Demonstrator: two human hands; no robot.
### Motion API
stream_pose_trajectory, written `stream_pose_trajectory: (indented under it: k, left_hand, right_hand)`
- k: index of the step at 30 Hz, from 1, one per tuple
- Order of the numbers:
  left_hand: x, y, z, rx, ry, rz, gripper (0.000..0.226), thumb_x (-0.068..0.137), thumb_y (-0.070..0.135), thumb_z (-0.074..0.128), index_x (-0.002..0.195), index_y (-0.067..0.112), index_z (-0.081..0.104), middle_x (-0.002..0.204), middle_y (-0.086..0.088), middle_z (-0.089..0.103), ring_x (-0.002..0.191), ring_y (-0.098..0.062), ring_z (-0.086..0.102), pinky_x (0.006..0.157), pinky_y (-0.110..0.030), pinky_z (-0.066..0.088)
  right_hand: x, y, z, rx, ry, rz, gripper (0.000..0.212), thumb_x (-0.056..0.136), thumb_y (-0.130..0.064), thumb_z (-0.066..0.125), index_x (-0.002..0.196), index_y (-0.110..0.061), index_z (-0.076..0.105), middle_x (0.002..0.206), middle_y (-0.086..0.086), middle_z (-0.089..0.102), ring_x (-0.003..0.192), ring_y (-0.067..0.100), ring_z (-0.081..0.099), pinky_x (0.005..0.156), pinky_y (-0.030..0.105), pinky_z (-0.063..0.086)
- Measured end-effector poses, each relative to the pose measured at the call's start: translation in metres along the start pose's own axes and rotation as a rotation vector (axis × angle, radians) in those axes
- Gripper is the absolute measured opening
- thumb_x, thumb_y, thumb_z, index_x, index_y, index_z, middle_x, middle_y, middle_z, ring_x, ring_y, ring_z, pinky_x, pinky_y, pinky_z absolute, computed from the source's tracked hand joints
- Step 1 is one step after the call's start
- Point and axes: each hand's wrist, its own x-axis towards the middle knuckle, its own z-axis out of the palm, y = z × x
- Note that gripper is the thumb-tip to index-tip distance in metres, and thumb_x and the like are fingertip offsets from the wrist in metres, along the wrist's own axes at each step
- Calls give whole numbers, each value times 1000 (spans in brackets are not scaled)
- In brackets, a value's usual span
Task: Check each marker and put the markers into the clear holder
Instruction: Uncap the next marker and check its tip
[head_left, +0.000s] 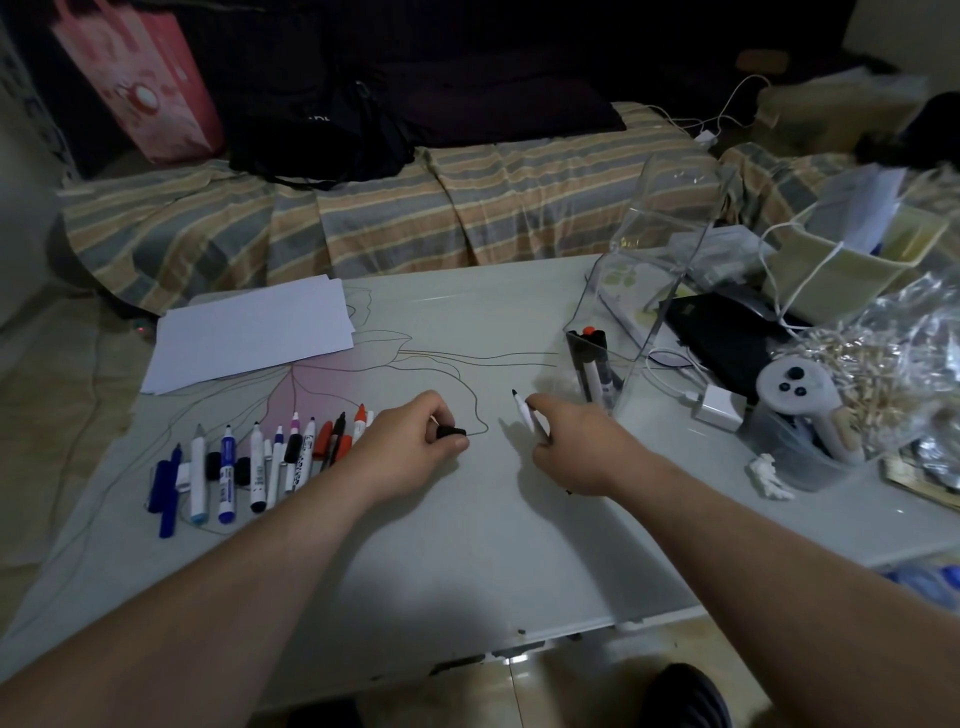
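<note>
Nearest to us, our two forearms reach out over the pale table. Our left hand curls its fingers round a small black cap, pinching it just above the tabletop. Our right hand grips an uncapped marker with its dark tip pointing up and away from us, so we judge this one is being checked, its cap off and waiting to go back on. To the left of the left hand lies the row of loose markers, a dozen or so, blue, black, red and pink, lying side by side on the table and not yet sorted. Further right, just beyond the right hand, stands the clear holder, with only a few markers upright in it, one with an orange end. So we reckon the task is at an early stage: a few in, one in hand, most left. Far left on the table rests a stack of white paper, and beyond that a striped cloth.
</note>
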Motion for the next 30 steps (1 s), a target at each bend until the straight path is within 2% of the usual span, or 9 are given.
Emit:
stream_pose_trajectory:
  k: [4, 7, 10, 13, 17, 21, 24, 27, 30]
  left_hand:
    - [4, -1, 2, -80, -41, -50, 15, 97, 32, 59, 107, 26, 49, 87, 10, 70, 83, -5, 63, 67, -23, 40]
    - [8, -6, 3, -211, -83, -34, 13, 102, 26, 52, 115, 28, 52, 91, 13, 76, 76, 2, 65, 75, -24, 47]
    - [10, -9, 3, -248, -108, 26, 17, 106, 27, 45, 107, 26, 61, 92, 7, 76, 75, -1, 65, 81, -30, 53]
    - [11, -8, 3, -208, -98, 62, 19, 106, 30, 43, 100, 31, 61, 86, 5, 70, 74, -6, 61, 79, -32, 50]
    - [11, -7, 2, -218, -94, 114, 18, 105, 28, 46, 101, 36, 61, 79, 9, 61, 69, 0, 53, 72, -27, 44]
    - [10, 2, 2, -191, -92, 184, 16, 104, 25, 48, 106, 34, 62, 78, 12, 60, 70, -3, 51, 69, -26, 42]
    - [6, 9, 0, -83, -73, 219, 16, 103, 29, 50, 111, 32, 63, 83, 13, 63, 79, -4, 57, 73, -27, 44]
    - [3, 17, -1, 136, -9, 287, 19, 103, 33, 46, 112, 27, 61, 95, 10, 64, 92, -15, 58, 76, -34, 43]
    - [3, 25, 1, 178, 59, 310, 20, 104, 29, 44, 114, 21, 60, 105, 0, 65, 99, -21, 56, 84, -39, 45]
  right_hand:
    - [-2, -5, 1, -5, 7, -101, 46, 91, -22, 50, 136, -32, 43, 107, 7, 60, 98, 30, 55, 83, 43, 50]
    - [-2, -9, 0, -21, 40, -159, 38, 95, -25, 43, 130, -39, 42, 113, 5, 58, 105, 29, 53, 84, 43, 48]
    - [-2, -12, -2, -85, 135, -180, 24, 97, -47, 38, 121, -44, 45, 102, -5, 59, 102, 22, 56, 82, 44, 52]
    - [-3, -16, -4, -156, 191, -223, 28, 98, -61, 32, 110, -43, 49, 88, -9, 53, 95, 21, 57, 76, 43, 53]
    - [-4, -19, -4, -190, 242, -237, 29, 98, -62, 31, 110, -44, 51, 87, -9, 51, 94, 22, 58, 76, 42, 53]
    - [-3, -21, -6, -228, 274, -249, 25, 100, -60, 36, 114, -45, 52, 89, -9, 51, 99, 24, 58, 75, 39, 47]
    - [-4, -23, -6, -324, 327, -289, 28, 99, -60, 39, 116, -46, 57, 95, -7, 58, 100, 26, 56, 73, 37, 39]
    - [-4, -28, -5, -376, 423, -316, 37, 97, -59, 35, 107, -42, 66, 89, -7, 63, 92, 28, 57, 75, 39, 45]
    - [-2, -30, -3, -367, 513, -323, 41, 95, -55, 33, 95, -33, 68, 81, -6, 62, 83, 30, 58, 68, 40, 48]
